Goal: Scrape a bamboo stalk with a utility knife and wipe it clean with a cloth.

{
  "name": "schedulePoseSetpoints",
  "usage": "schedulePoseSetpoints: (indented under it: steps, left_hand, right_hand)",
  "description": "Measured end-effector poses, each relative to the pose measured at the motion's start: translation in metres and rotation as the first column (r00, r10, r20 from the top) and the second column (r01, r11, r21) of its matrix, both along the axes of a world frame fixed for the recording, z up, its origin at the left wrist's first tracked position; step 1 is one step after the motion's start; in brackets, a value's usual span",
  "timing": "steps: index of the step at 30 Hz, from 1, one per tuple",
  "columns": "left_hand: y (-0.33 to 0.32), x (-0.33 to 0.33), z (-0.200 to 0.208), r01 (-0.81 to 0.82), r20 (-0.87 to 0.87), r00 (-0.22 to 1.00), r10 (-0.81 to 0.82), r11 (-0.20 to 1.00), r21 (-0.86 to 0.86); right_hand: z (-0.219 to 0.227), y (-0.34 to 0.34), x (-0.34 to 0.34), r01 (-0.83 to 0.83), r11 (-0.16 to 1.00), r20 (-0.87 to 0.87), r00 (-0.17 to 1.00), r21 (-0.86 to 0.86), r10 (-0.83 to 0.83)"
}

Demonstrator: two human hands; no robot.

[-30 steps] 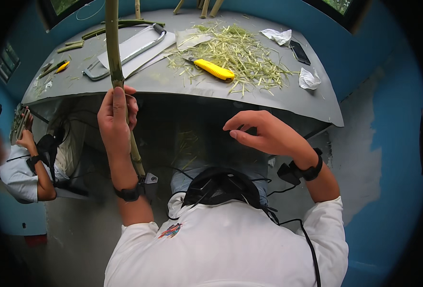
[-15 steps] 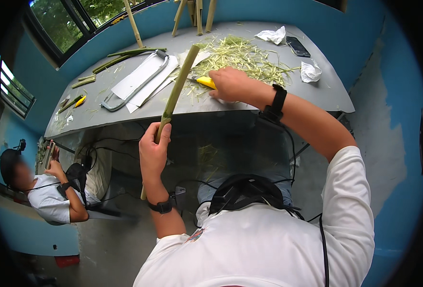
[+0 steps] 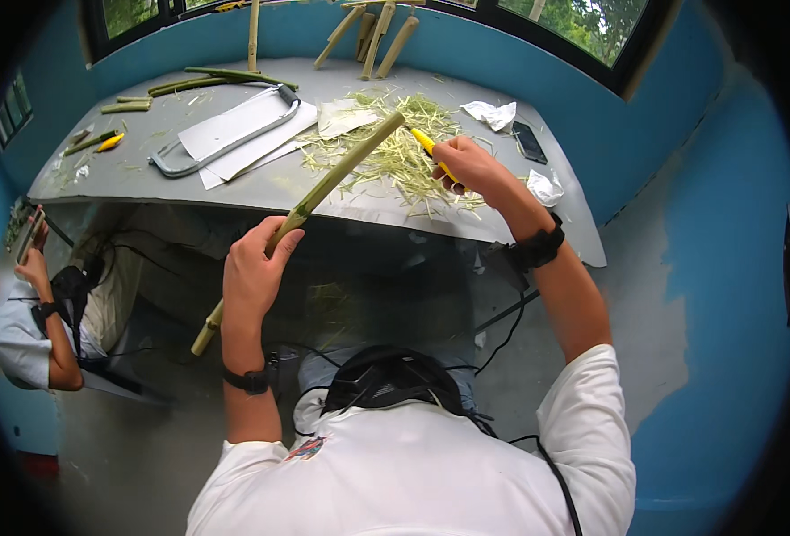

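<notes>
Worktop: grey, flat-topped worktop [image 3: 323, 82], its near edge running beneath the raised stick.
Stick: long, pale green-tan bamboo stick [image 3: 343, 171], slanting over the worktop's near edge, its lower end hanging short of it; probably angled so the far length stays free of both the body and the surface.
Heap: loose pile of thin, pale yellow-green shavings [image 3: 422, 165], right of the worktop's centre, below the stick's far end.
Saw: silver, bow-framed metal hacksaw [image 3: 241, 143] on white paper sheets [image 3: 221, 134], left of centre, seemingly laid aside to leave the middle clear for handling.
Left grip: the left hand [image 3: 256, 259] wraps the stick at mid-length, thumb along it, fingers closed with little gap; likely there for balance.
Right grip: the right hand [image 3: 464, 163] curls firmly around a slim yellow plastic cutter knife [image 3: 422, 141], no slack visible.
Knife angle: tip just beside the stick's far end; contact cannot be told.
Phone: flat black phone [image 3: 528, 143], near the worktop's right edge.
Tissue: crumpled white tissue [image 3: 545, 188], nearer the front-right corner.
</notes>
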State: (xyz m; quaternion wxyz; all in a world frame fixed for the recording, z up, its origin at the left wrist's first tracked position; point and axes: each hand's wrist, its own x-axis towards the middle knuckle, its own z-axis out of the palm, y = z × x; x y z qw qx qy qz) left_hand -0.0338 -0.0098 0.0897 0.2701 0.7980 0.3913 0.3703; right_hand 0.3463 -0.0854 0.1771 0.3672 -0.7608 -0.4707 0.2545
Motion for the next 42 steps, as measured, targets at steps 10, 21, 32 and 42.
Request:
schedulePoseSetpoints:
  steps: [10,21,32,42]
  left_hand:
    - [0.014,0.020,-0.032,-0.019,-0.183,0.983,0.027,0.999,0.045]
    - [0.027,0.021,-0.047,0.019,-0.230,0.973,-0.031,0.999,-0.050]
    - [0.029,0.015,-0.054,0.095,-0.090,0.991,-0.099,0.994,-0.048]
    - [0.025,0.019,-0.056,0.105,-0.050,0.993,-0.111,0.989,-0.105]
  right_hand:
    - [-0.031,-0.034,-0.013,-0.058,0.997,0.542,0.840,0.059,0.017]
    - [-0.045,-0.027,-0.088,-0.169,0.986,0.777,0.619,-0.011,0.115]
    - [-0.059,-0.027,-0.073,-0.188,0.980,0.763,0.642,0.065,0.072]
    - [-0.036,-0.035,-0.010,0.128,0.988,0.852,0.503,0.090,-0.143]
